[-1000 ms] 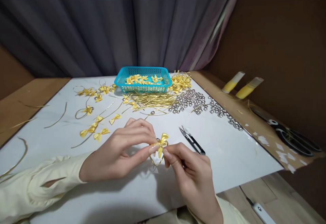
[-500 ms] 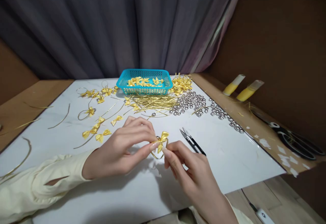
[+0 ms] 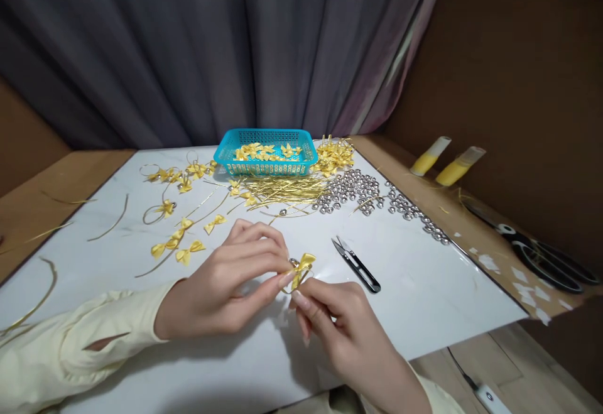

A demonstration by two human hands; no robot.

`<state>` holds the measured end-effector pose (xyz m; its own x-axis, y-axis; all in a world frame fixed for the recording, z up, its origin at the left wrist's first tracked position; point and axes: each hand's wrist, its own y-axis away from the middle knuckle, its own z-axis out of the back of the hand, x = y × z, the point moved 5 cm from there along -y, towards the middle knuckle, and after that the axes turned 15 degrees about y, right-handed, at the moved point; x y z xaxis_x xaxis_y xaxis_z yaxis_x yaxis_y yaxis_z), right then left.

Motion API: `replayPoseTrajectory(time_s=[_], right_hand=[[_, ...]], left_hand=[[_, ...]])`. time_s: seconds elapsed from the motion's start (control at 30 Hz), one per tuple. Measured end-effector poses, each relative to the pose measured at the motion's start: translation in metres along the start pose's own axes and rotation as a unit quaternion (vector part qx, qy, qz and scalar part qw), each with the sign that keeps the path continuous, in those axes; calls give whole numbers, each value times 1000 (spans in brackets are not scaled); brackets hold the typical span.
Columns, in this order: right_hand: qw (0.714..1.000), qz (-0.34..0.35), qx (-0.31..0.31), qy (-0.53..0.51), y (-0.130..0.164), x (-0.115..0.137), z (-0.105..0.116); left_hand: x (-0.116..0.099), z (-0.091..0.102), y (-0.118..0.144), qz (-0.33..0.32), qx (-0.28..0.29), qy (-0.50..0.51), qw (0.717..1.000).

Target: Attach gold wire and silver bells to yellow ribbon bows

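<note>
Left hand [image 3: 221, 285] curled narrow, thumb and forefinger pinched on a small yellow satin ribbon bow [image 3: 301, 267] with a thin gold wire loop. Right hand [image 3: 342, 326] likewise nearly closed, fingertips [image 3: 296, 299] meeting the lower end of the same bow from below; exact grip on the wire hard to make out, hidden behind the fingers. Bow held just above the white tabletop sheet [image 3: 424, 288], between the two hands, close to the near edge.

Just right of the bow and beyond the right hand, small black-handled thread snips [image 3: 357, 264] lying flat, untouched. Beyond the left hand, loose yellow ribbon bows on gold wires [image 3: 181, 238] scattered across the sheet. Farther off, straight ahead of both hands, a turquoise perforated plastic basket [image 3: 264, 150] with more yellow bows inside; before it, a sheaf of gold wire strands [image 3: 282, 189]. Beyond and to the right of the right hand, a spread of small silver bells [image 3: 358, 189], single ones too small to make out. Well off to the right, two yellow-and-white spools [image 3: 445, 159] and large black scissors [image 3: 537, 250] on the brown ledge.

No brand, label or writing readable anywhere. Pale yellow sleeves [image 3: 70, 345] cut off by the lower edge; a white object on a cable [image 3: 487, 395] at the bottom right only partly in view.
</note>
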<state>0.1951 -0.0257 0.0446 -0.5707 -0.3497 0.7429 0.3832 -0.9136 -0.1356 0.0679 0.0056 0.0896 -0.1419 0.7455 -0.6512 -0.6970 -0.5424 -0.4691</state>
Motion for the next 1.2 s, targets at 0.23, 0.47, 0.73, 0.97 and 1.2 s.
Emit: replayPoseTrajectory(time_s=[0.23, 0.47, 0.73, 0.97, 1.2], right_hand=[[976, 79, -168, 111, 5, 4, 0], [940, 121, -247, 200, 6, 8, 4], [943, 118, -255, 176, 7, 15, 4], [940, 102, -270, 184, 5, 19, 7], [937, 92, -260, 215, 6, 22, 8]], left_hand=[[-2, 1, -1, 19, 7, 27, 999], [5, 2, -5, 80, 25, 123, 989], [10, -1, -5, 136, 31, 250, 958], [10, -2, -5, 155, 24, 254, 954], [12, -2, -4, 188, 25, 268, 945]])
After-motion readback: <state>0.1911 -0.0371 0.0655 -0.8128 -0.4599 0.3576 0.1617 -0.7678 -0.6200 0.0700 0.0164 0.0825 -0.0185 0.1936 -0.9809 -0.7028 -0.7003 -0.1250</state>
